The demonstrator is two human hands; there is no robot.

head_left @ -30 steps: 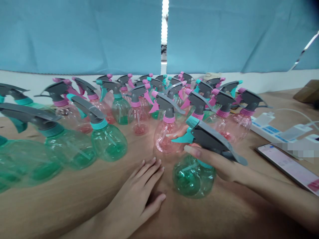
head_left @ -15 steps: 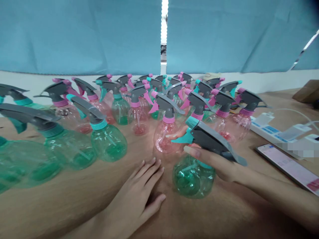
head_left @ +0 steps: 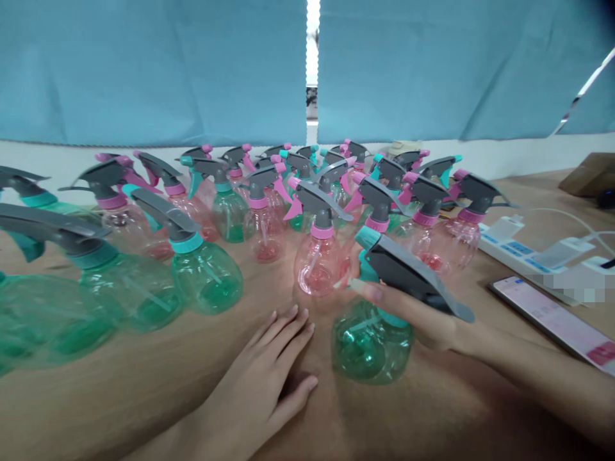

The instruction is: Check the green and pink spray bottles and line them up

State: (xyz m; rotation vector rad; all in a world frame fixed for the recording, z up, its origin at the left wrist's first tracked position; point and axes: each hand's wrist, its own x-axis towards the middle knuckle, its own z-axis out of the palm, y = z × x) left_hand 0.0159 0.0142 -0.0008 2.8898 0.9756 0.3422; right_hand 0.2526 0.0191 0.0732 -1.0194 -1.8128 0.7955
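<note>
My right hand (head_left: 413, 307) is wrapped around the neck of a green spray bottle (head_left: 369, 346) with a grey head and turquoise nozzle. Its thumb lies across the near side, and the fingers behind are partly hidden, pressing the turquoise trigger (head_left: 368, 264) in toward the head. The bottle is upright, its base at the tabletop. To the left of it my left hand (head_left: 269, 371) lies flat on the wooden table (head_left: 202, 378), fingers stretched out and holding nothing. Just beyond both hands stands a pink spray bottle (head_left: 317, 269).
Several green and pink spray bottles crowd the back and left, including a green bottle (head_left: 206, 275) left of my hands. On the right lie a phone (head_left: 548, 320) and a white power strip (head_left: 509, 246) with plugs and cables. A blue curtain (head_left: 154, 70) hangs behind.
The turquoise trigger, which stuck out to the left before, is now squeezed in by my right fingers. My left hand stays flat; the view has shifted slightly.
</note>
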